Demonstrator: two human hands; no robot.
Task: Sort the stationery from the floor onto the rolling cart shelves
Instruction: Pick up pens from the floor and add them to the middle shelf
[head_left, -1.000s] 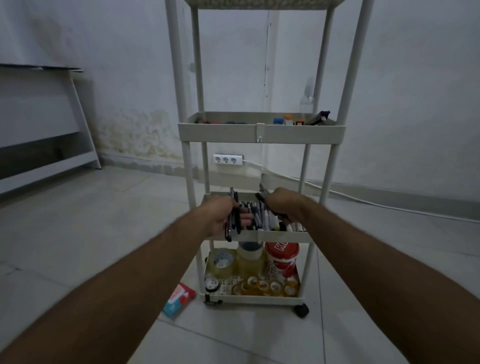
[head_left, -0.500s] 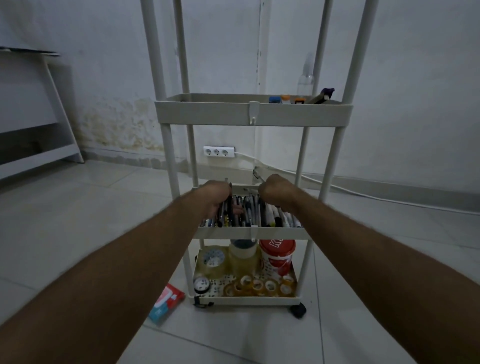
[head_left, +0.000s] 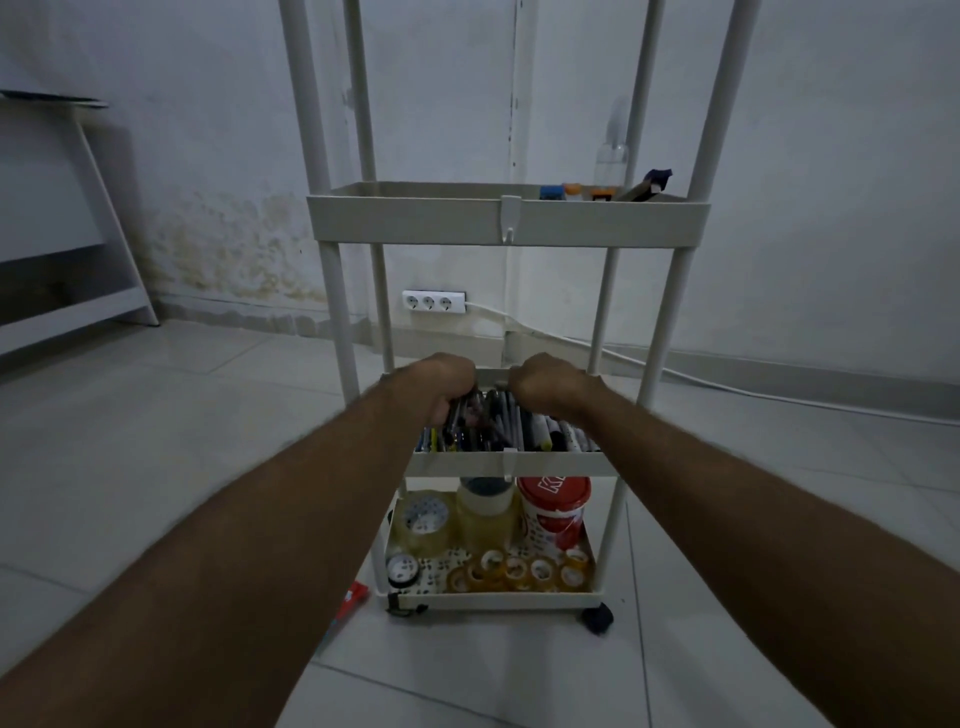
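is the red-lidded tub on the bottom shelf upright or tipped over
Upright. The red-lidded white tub stands on the white cart's bottom shelf with its lid facing up, beside a yellowish clear jar.

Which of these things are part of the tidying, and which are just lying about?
Part of the job:
- white rolling cart
- pens and markers on its middle shelf
- left hand gripping pens
- right hand
- clear tape rolls on bottom shelf
- red packet on floor

Lying about:
- white wall socket strip
- white bench
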